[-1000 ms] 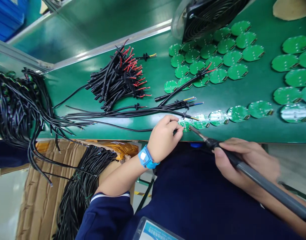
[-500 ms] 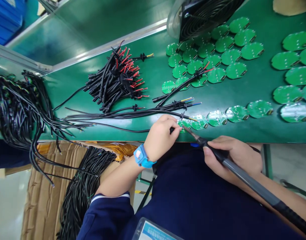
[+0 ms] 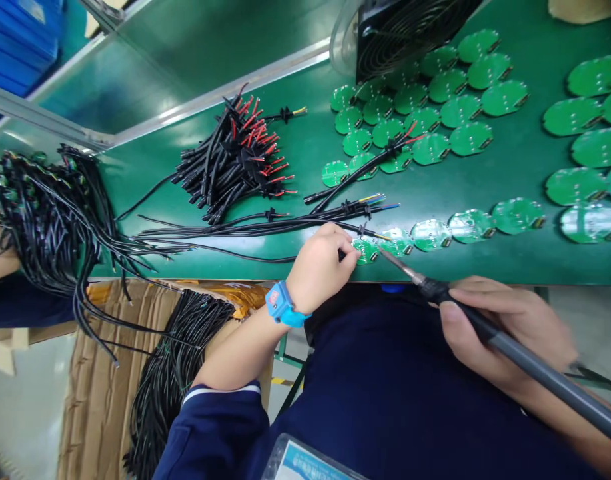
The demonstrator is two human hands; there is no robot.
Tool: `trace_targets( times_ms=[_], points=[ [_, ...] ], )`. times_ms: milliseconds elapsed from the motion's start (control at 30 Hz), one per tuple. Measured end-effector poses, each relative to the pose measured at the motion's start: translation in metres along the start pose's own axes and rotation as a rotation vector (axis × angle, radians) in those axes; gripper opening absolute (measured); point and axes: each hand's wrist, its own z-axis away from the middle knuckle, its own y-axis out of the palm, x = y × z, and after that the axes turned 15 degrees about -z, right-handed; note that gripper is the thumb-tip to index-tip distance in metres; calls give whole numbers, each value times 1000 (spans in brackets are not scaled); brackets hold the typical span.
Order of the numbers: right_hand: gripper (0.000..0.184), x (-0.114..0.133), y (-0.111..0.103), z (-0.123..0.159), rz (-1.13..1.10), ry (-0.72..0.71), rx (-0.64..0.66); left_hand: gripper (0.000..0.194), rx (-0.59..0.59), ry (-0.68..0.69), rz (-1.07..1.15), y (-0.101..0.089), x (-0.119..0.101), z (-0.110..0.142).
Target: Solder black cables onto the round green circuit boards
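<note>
My left hand (image 3: 322, 260), a blue watch on its wrist, is closed in a pinch at the front edge of the bench. A short black piece of cable (image 3: 342, 255) shows between its fingers, against the left side of a small round green circuit board (image 3: 368, 251). My right hand (image 3: 505, 327) is wrapped round a soldering iron (image 3: 478, 323) with a dark grey handle. The iron's metal tip (image 3: 392, 258) points left, just right of that board and close to the adjoining board (image 3: 398, 242). Whether the tip touches anything, I cannot tell.
Joined green boards (image 3: 471, 225) run rightward, with more boards (image 3: 448, 87) behind. Black cables with red wire ends (image 3: 235, 157) lie piled left of centre; longer cables (image 3: 225, 230) cross the bench. A black fan (image 3: 415, 37) stands at the back. A co-worker's hand (image 3: 0, 247) is at far left.
The soldering iron and my right hand have moved right, drawing the tip off the board by my left hand. My left hand stays nearly still. A co-worker's hand has appeared at the left edge.
</note>
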Motion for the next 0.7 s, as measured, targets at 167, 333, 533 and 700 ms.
trace_targets(
  times_ms=[167,333,533,700],
  points=[
    [6,-5,-18,8,25,7,-78,13,-13,57,-214,-4,-4,6],
    [6,-11,-21,17,20,26,-223,16,-180,303,-501,-5,-7,-10],
    [1,-17,-20,23,-6,22,-257,21,-25,567,-543,-5,0,-45],
    [8,-21,-23,28,-36,42,-261,14,-124,554,-311,-27,-3,-36]
  ],
)
